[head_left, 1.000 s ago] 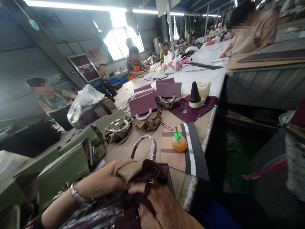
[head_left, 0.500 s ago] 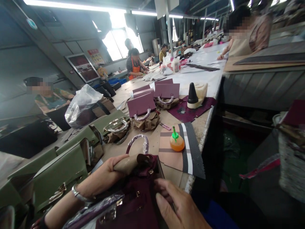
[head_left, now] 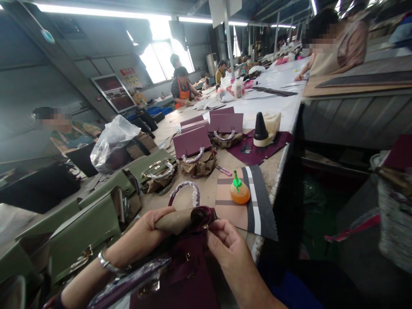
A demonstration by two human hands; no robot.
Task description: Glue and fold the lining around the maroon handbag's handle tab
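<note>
A dark maroon handbag [head_left: 180, 274] with gold fittings lies close to me at the bottom centre. My left hand [head_left: 149, 227], with a silver bangle on the wrist, grips the bag's tan lining, its fingers partly hidden behind the fabric. At the bag's upper right edge, my right hand [head_left: 228, 246] pinches the maroon edge beside a small gold fitting. One plastic-wrapped handle [head_left: 186, 184] arches up behind the bag; another wrapped handle [head_left: 128, 283] lies across its front.
Green handbags [head_left: 85, 223] line the left side. Mauve panels [head_left: 193, 141] stand on bags farther back. An orange bottle with a green top [head_left: 240, 192] rests on a striped sheet [head_left: 230, 214]; a black cone [head_left: 260, 126] is beyond. Other people work around the tables.
My right hand has moved up and left onto the bag's edge, and its fingers have closed there. My left hand keeps its hold with little movement.
</note>
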